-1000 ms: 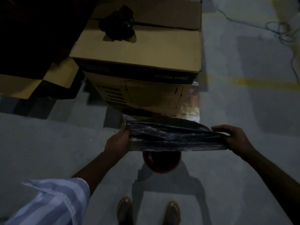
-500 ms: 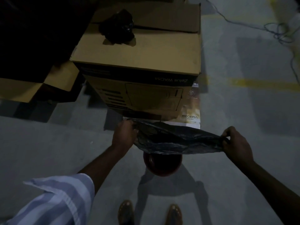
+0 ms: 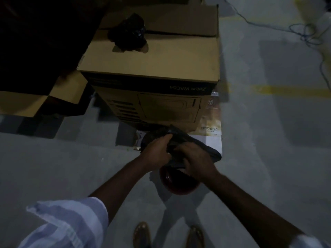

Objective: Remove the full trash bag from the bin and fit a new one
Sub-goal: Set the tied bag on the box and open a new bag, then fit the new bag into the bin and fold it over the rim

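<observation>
A small red round bin (image 3: 179, 185) stands on the grey floor just ahead of my feet. Above it I hold a dark grey trash bag (image 3: 202, 146), crumpled and partly folded. My left hand (image 3: 157, 151) grips the bag at its left side. My right hand (image 3: 195, 158) grips the bag's middle, close beside the left hand, and covers part of the bin's rim. A knotted black bag (image 3: 128, 34) lies on top of the large cardboard box (image 3: 161, 59).
The big cardboard box stands right behind the bin. A flat printed sheet (image 3: 211, 126) lies under it on the floor. Darker boxes (image 3: 35, 51) are at the left. Cables (image 3: 304, 33) trail across the floor at the far right, by a yellow line (image 3: 286, 89).
My hands held the bag stretched wide above the bin. They have come together at the middle, bunching the bag between them.
</observation>
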Tool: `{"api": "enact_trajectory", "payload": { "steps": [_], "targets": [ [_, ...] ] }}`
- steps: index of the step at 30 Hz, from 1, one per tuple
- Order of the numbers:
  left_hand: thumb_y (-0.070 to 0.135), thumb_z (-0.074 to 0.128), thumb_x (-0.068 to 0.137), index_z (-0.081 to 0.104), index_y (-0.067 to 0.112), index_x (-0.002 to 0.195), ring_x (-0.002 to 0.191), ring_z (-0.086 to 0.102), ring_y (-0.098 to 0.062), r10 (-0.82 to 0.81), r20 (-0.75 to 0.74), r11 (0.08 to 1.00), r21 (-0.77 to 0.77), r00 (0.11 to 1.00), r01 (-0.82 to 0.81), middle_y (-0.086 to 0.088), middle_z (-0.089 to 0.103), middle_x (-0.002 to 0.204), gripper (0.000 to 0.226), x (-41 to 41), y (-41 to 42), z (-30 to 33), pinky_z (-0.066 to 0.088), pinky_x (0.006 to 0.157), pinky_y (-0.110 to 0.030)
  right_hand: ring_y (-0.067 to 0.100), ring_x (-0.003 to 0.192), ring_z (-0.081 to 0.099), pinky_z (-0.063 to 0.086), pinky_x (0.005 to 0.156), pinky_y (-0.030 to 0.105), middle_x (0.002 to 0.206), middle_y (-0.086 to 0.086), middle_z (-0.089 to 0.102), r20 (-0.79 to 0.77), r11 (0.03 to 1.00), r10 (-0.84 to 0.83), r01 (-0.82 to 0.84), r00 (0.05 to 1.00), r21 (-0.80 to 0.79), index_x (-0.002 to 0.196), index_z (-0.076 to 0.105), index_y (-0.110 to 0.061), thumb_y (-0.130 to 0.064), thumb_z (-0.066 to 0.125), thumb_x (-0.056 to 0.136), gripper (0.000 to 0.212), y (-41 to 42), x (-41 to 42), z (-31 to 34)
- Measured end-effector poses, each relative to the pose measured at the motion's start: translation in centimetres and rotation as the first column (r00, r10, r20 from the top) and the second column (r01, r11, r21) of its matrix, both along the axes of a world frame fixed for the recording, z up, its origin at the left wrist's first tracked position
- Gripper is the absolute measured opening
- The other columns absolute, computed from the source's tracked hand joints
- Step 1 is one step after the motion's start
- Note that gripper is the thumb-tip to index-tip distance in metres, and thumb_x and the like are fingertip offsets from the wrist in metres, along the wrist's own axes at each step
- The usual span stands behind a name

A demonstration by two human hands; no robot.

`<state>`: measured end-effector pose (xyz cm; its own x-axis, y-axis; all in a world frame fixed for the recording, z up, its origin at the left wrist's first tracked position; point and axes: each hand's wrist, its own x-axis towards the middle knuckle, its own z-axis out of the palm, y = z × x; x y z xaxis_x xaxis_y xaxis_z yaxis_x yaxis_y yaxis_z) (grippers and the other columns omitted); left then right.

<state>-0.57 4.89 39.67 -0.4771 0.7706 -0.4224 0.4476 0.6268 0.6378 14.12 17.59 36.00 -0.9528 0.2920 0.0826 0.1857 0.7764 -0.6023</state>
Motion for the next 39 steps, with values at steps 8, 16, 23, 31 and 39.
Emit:
{"api": "enact_trajectory", "payload": {
  "steps": [8, 16, 23, 31, 39],
  "targets": [
    [0.008, 0.068, 0.092, 0.000, 0.031, 0.163, 0.087, 0.064, -0.017, 0.017, 0.104, 1.000, 0.000, 0.994, -0.018, -0.008, 0.058, 0.133, 0.101, -0.5, -3.1, 2.6, 0.048, 0.058, -0.012, 0.050, 0.155, -0.010, 0.011, 0.114, 0.078, 0.171, 0.016, -0.011, 0.669, 0.917, -0.388, 0.194, 0.634, 0.348, 0.161, -0.003, -0.041, -0.088, 0.066, 0.066, 0.126, 8.4, 1.1, -7.0],
    [0.012, 0.070, 0.092, -0.022, 0.044, 0.155, 0.101, 0.067, -0.031, 0.069, 0.149, 0.996, 0.039, 0.986, -0.075, -0.022, 0.062, 0.132, 0.116, 0.1, -3.5, 2.8, 0.045, 0.061, -0.009, 0.031, 0.129, 0.056, 0.048, 0.106, 0.042, 0.136, 0.011, 0.065, 0.521, 0.468, -0.591, 0.788, 0.615, -0.400, 0.111, 0.078, -0.027, -0.068, 0.076, 0.069, 0.059, -1.3, -0.4, -6.5],
    [0.008, 0.071, 0.091, -0.003, 0.031, 0.162, 0.134, 0.042, -0.009, 0.158, 0.111, 0.978, 0.119, 0.981, -0.170, 0.015, 0.030, 0.153, 0.106, 1.1, -4.9, 2.8, 0.043, 0.084, -0.004, 0.033, 0.096, 0.066, 0.059, 0.061, 0.038, 0.101, 0.013, 0.070, 0.727, -0.051, -0.412, 0.783, 0.549, -0.620, 0.109, 0.068, -0.011, -0.010, 0.079, 0.084, 0.028, -0.1, -1.7, -9.4],
    [0.024, 0.067, 0.090, -0.020, 0.018, 0.159, 0.136, 0.047, -0.044, 0.139, -0.062, 0.975, -0.169, 0.988, -0.147, -0.019, 0.011, 0.168, 0.112, 1.2, -7.2, -4.3, 0.051, 0.101, -0.052, 0.036, 0.080, 0.069, 0.060, 0.076, 0.051, 0.090, 0.014, 0.071, 0.634, 0.526, -0.441, 0.755, 0.635, -0.390, 0.100, 0.066, -0.024, -0.006, 0.062, 0.088, 0.022, 4.6, 4.4, -9.1],
    [0.035, 0.073, 0.089, -0.013, 0.009, 0.161, 0.139, 0.046, -0.043, 0.134, -0.050, 0.979, -0.150, 0.990, -0.140, -0.019, -0.001, 0.170, 0.115, 2.8, -6.0, -7.9, 0.049, 0.105, -0.048, 0.035, 0.067, 0.069, 0.060, 0.062, 0.042, 0.078, 0.014, 0.073, 0.594, 0.683, -0.458, 0.689, 0.662, -0.241, 0.136, 0.060, -0.026, 0.001, 0.063, 0.076, 0.066, 8.1, 9.2, -9.0]
  ]
}}
